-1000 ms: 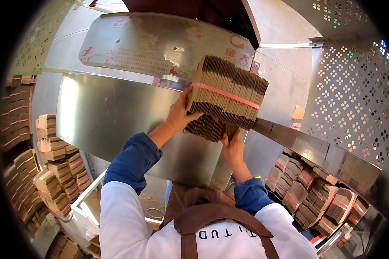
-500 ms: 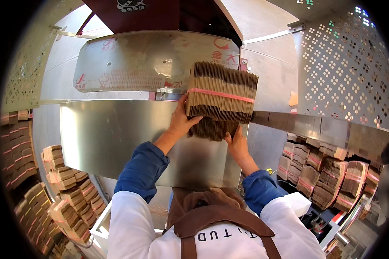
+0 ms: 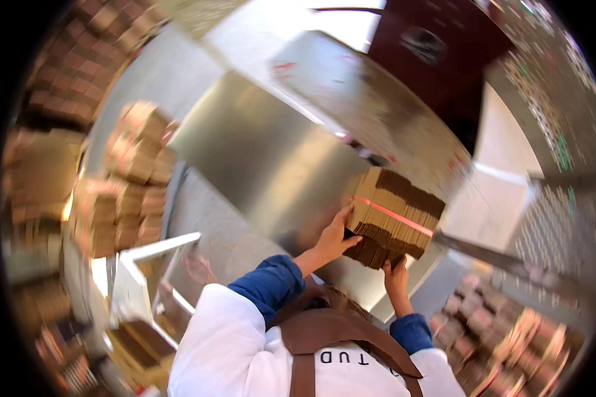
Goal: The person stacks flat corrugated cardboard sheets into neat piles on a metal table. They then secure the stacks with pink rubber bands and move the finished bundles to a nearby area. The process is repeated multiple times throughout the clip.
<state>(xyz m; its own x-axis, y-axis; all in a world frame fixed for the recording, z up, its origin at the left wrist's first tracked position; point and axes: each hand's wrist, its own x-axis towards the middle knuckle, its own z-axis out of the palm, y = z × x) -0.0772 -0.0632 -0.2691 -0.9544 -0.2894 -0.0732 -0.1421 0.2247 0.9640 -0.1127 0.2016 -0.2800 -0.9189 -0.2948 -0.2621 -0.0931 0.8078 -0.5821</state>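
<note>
A bundle of brown folded cardboard pieces (image 3: 385, 210), bound by a pink strap (image 3: 394, 215), sits at the right part of a shiny metal tabletop (image 3: 258, 142). My left hand (image 3: 334, 237) grips its left side, with the thumb over the near edge. At the near right corner, my right hand (image 3: 396, 281) pinches the lower edge, its fingers partly hidden beneath the cardboard. Whether the bundle rests fully on the metal or is slightly lifted, I cannot tell.
Strapped cardboard bundles (image 3: 136, 149) are stacked at the left, with more bundles (image 3: 490, 331) at the lower right. A white frame (image 3: 139, 271) stands left of me. Beyond the tabletop is a dark red machine (image 3: 437, 66); a perforated metal panel (image 3: 556, 225) is at the right.
My view has swung to the left, so the tabletop and machine appear tilted and more of the left stacks shows. Both hands keep hold of the bundle.
</note>
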